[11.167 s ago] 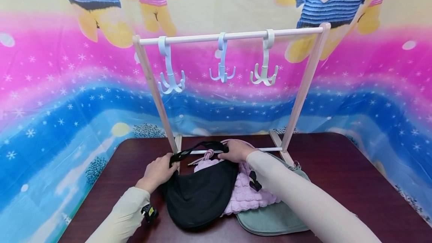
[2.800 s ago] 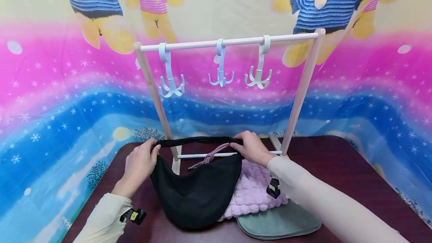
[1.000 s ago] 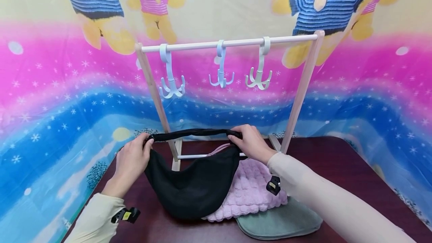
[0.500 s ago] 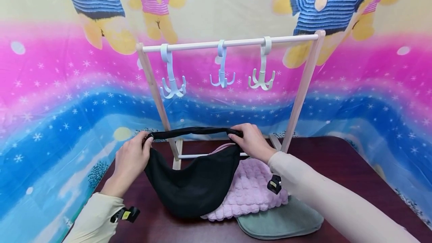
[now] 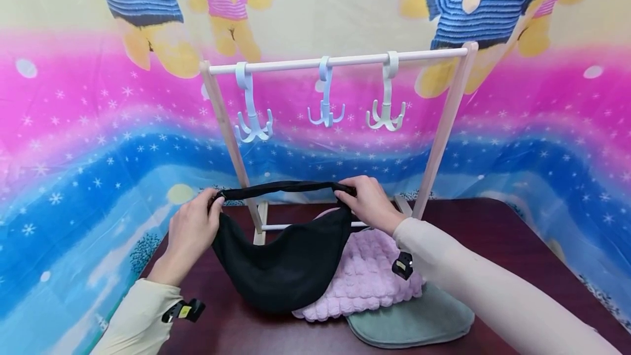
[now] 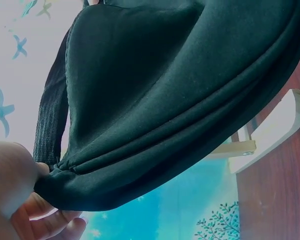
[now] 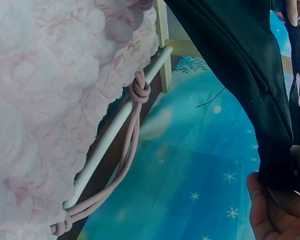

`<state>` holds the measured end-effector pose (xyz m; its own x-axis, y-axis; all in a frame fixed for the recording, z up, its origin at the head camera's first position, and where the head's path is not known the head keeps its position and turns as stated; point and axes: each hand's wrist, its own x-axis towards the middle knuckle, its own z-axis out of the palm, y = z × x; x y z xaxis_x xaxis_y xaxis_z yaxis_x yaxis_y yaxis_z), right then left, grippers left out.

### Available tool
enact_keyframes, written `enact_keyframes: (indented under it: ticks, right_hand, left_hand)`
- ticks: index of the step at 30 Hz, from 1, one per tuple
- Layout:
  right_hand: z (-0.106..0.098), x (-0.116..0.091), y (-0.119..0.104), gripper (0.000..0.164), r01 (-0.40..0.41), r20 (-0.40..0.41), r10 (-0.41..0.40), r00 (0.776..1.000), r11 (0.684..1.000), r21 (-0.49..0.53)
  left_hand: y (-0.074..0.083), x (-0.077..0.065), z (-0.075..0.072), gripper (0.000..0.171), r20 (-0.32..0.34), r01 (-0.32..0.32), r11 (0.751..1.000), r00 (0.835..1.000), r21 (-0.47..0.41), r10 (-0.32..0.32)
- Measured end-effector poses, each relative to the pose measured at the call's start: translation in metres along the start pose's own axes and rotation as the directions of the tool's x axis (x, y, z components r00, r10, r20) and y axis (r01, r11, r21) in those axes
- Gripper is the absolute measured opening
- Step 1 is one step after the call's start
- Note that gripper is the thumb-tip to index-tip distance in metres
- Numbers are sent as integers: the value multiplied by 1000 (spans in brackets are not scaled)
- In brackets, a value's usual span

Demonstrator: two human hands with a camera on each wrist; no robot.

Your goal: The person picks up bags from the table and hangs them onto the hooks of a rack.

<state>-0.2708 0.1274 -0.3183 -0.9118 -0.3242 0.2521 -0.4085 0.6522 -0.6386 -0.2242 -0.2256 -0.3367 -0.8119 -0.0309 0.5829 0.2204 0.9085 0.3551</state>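
A black shoulder bag (image 5: 283, 267) hangs between my two hands, its strap (image 5: 281, 186) drawn nearly straight across the top. My left hand (image 5: 194, 229) pinches the left end where strap meets bag; the left wrist view shows the thumb and fingers at that corner (image 6: 65, 187). At the other end, my right hand (image 5: 370, 201) grips the strap's right end. Behind and to the right of the black bag lies a pink puffy bag (image 5: 367, 278). Its knotted cord handle (image 7: 139, 92) shows in the right wrist view. A grey-green bag (image 5: 414, 316) lies partly under the pink one.
A wooden rack (image 5: 443, 136) stands at the back of the dark red table (image 5: 488, 267). From its top rail (image 5: 286, 64) hang a pale blue hook (image 5: 253, 125), a second blue hook (image 5: 326, 114) and a pale green hook (image 5: 386, 116). A printed cloth backdrop (image 5: 567, 141) surrounds the table.
Both hands first held the black bag's strap low over the pile, then raised it and stretched the strap straight. Over the last second the bag has risen slightly.
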Motion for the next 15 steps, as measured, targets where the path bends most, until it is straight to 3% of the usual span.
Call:
enact_keyframes:
  ticks: [15]
  right_hand:
    - [-3, 2, -6, 31, 13, -61, -15, 998, 999, -37]
  left_hand:
    - [4, 1, -5, 15, -33, 21, 999, 999, -24, -22]
